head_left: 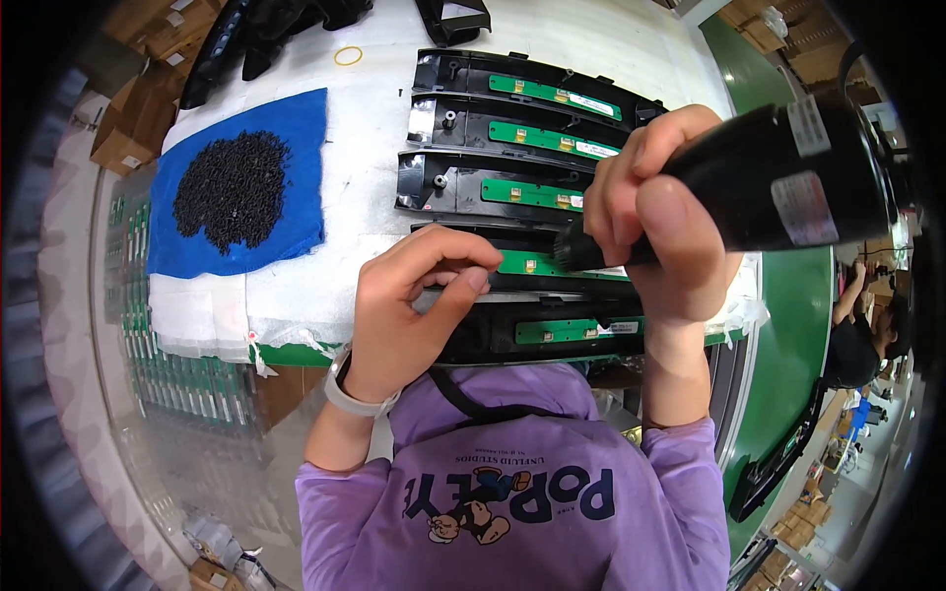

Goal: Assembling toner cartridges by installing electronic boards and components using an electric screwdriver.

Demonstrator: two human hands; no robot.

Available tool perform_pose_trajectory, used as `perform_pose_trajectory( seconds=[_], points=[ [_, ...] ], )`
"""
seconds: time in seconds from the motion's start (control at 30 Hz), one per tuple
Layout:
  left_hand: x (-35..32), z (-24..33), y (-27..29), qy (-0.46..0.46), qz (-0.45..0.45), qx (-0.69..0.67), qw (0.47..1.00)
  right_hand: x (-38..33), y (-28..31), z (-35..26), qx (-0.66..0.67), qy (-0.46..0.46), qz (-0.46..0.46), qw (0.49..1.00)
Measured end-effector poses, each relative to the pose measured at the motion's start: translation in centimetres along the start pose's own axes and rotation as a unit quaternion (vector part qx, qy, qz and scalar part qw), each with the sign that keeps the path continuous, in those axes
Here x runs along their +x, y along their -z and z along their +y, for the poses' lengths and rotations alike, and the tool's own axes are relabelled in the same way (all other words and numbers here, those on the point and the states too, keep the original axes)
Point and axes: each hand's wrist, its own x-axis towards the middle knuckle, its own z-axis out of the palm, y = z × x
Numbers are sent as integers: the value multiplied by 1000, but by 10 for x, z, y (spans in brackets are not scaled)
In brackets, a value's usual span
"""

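My right hand point(670, 222) is wrapped around a thick black electric screwdriver point(759, 172), whose dark tip end points left over a green circuit board point(532, 264). That board lies in a long black plastic panel point(426, 232), partly covered by both hands. Close by on the left, my left hand point(399, 291) is closed in a pinch at the board's left end. Whatever its fingertips hold, if anything, is too small to make out. Similar black panels point(419, 180) with green boards lie in a row beyond, and another panel point(478, 330) sits nearest me.
On the white-covered table point(365, 118), a blue cloth point(307, 113) to the left bears a heap of small black screws point(232, 187). A yellow ring point(348, 56) and black plastic parts point(458, 22) lie farther back. More green boards point(187, 389) stand below the table's left edge.
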Motion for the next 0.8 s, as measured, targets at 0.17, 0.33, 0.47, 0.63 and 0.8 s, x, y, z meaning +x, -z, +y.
perform_pose_trajectory(
  seconds=[0.17, 0.33, 0.47, 0.63, 0.8],
  points=[
    [2, 0, -1, 5, 5, 54, 999, -4, -6, 0, -36, 15, 20, 999],
    [2, 2, -2, -1, 17, 83, 996, -2, 11, -6, 51, -9, -13, 999],
    [0, 7, -9, 13, 27, 43, 999, -1, 34, -22, 295, 92, -88, 947],
    [-4, 20, -12, 41, -19, -78, 996, -6, 29, -29, 417, 116, -55, 900],
    [-3, 22, -11, 43, -60, -124, 990, -10, 28, -27, 424, 110, -48, 897]
  ],
)
